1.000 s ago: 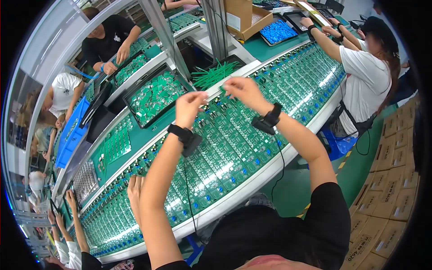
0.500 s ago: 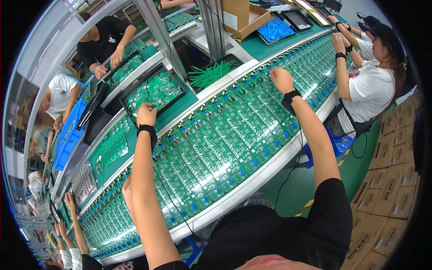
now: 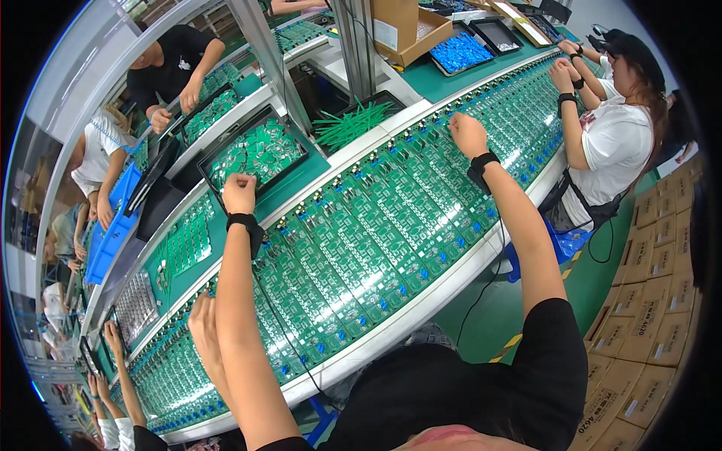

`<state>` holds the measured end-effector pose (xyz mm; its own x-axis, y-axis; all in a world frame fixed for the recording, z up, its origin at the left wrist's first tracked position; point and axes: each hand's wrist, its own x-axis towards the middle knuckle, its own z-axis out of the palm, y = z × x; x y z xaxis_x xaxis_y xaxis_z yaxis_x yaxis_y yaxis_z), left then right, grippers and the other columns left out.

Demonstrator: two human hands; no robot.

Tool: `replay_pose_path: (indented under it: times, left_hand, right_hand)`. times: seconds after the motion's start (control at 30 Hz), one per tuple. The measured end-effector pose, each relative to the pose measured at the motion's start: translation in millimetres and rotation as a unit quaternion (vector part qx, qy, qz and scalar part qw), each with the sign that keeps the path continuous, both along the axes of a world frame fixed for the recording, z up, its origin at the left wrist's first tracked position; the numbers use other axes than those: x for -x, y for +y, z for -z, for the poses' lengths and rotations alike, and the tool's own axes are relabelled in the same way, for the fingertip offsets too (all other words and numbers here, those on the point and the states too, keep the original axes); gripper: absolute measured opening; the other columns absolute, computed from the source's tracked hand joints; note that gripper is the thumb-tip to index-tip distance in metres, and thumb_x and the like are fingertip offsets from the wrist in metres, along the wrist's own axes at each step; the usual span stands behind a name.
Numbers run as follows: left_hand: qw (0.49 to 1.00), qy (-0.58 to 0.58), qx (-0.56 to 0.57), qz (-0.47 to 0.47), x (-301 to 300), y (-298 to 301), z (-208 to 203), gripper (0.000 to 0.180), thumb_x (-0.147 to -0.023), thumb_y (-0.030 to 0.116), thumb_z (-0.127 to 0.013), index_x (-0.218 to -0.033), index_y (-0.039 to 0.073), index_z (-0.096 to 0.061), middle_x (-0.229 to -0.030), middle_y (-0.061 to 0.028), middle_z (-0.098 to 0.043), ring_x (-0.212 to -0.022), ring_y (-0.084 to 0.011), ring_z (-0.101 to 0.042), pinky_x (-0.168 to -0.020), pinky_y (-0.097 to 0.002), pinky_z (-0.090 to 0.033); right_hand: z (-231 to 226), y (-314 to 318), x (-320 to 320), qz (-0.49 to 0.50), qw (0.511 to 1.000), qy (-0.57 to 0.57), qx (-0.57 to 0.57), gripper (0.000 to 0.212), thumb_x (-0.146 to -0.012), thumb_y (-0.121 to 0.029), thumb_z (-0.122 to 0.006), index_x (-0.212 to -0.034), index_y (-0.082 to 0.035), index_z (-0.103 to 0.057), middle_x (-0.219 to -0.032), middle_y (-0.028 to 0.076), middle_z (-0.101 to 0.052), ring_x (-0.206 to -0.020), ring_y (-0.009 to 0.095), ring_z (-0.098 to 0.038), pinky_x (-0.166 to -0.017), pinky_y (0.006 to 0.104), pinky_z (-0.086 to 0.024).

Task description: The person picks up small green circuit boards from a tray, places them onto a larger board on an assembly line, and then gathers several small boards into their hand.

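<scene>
My left hand (image 3: 239,193), with a black strap on its wrist, hovers at the near edge of a black tray (image 3: 284,174) heaped with small green circuit boards (image 3: 259,154). Its fingertips are pinched together; what lies between them, if anything, is too small to make out. My right hand (image 3: 469,135), also strapped at the wrist, is over the far edge of a long row of green circuit boards (image 3: 353,248). Its fingers are curled closed, and their tips show no clear object. Blue parts dot the row's near edge; upright components line the far edge.
Green strips (image 3: 350,126) lie beyond the line, beside a metal post. A blue parts tray (image 3: 462,52) and cardboard box (image 3: 414,34) stand farther right. Co-workers sit on both sides, and another person's hand (image 3: 204,323) is just left of my left forearm.
My left hand has shifted slightly left and its fingers have drawn together. My right hand has barely moved. The board row has slid slightly left. The neighbouring hand on the left has moved nearer.
</scene>
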<state>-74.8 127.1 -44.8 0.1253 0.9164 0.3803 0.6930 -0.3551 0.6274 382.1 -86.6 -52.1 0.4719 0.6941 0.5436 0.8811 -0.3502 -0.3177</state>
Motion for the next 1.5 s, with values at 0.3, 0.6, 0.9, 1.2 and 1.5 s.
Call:
replay_pose_path:
  times: [0.3, 0.6, 0.9, 1.2, 1.5]
  left_hand:
    - [0.992, -0.122, 0.021, 0.003, -2.2, 4.9, 1.5, 0.020, -0.070, 0.021, -0.069, -0.074, 0.003, -0.062, -0.069, -0.0090, -0.064, -0.064, -0.0180, -0.061, -0.061, -0.0292, -0.047]
    - [0.968, -0.213, 0.123, 0.046, -24.2, -16.1, -16.8, 0.018, -0.074, 0.015, -0.067, -0.079, 0.000, -0.060, -0.070, -0.0091, -0.063, -0.065, -0.0143, -0.061, -0.055, -0.0235, -0.048]
    - [0.865, -0.390, 0.227, 0.217, -53.9, -58.7, -37.4, 0.017, -0.079, -0.002, -0.055, -0.095, -0.007, -0.055, -0.083, -0.0131, -0.061, -0.073, -0.0204, -0.063, -0.063, -0.0261, -0.054]
    - [0.815, -0.372, 0.345, 0.279, -114.7, -109.5, -46.0, 0.016, -0.080, 0.000, -0.056, -0.095, -0.006, -0.054, -0.085, -0.0124, -0.062, -0.078, -0.0210, -0.063, -0.070, -0.0264, -0.053]
    - [0.936, -0.166, 0.206, 0.232, -94.4, -70.5, -33.2, 0.014, -0.081, 0.013, -0.058, -0.088, 0.001, -0.059, -0.081, -0.0087, -0.063, -0.071, -0.0171, -0.063, -0.062, -0.0250, -0.050]
  right_hand:
    - [-0.3, 3.8, -0.5, -0.004, 1.000, -0.011, 0.006, 0.008, -0.073, -0.016, -0.059, -0.075, -0.009, -0.057, -0.070, 0.012, -0.060, -0.068, 0.032, -0.058, -0.058, 0.0423, -0.046]
    - [-6.0, 22.6, -3.3, 0.021, 0.982, -0.136, 0.126, 0.006, -0.070, -0.010, -0.059, -0.071, -0.005, -0.059, -0.073, 0.014, -0.061, -0.068, 0.032, -0.060, -0.059, 0.0419, -0.048]
    - [-31.1, 36.8, 24.9, 0.003, 0.974, -0.156, 0.166, 0.008, -0.071, -0.011, -0.055, -0.071, -0.004, -0.059, -0.079, 0.016, -0.061, -0.070, 0.031, -0.061, -0.060, 0.0404, -0.049]
    - [-53.0, 40.1, 174.4, -0.356, 0.830, 0.429, 0.015, 0.027, -0.079, -0.027, -0.062, -0.091, -0.003, -0.060, -0.077, 0.004, -0.062, -0.069, 0.011, -0.060, -0.057, 0.0241, -0.046]
    - [-50.6, 30.4, 114.7, -0.283, 0.908, 0.301, -0.066, 0.015, -0.081, -0.017, -0.060, -0.091, -0.005, -0.061, -0.072, 0.000, -0.059, -0.061, 0.007, -0.056, -0.053, 0.0212, -0.044]
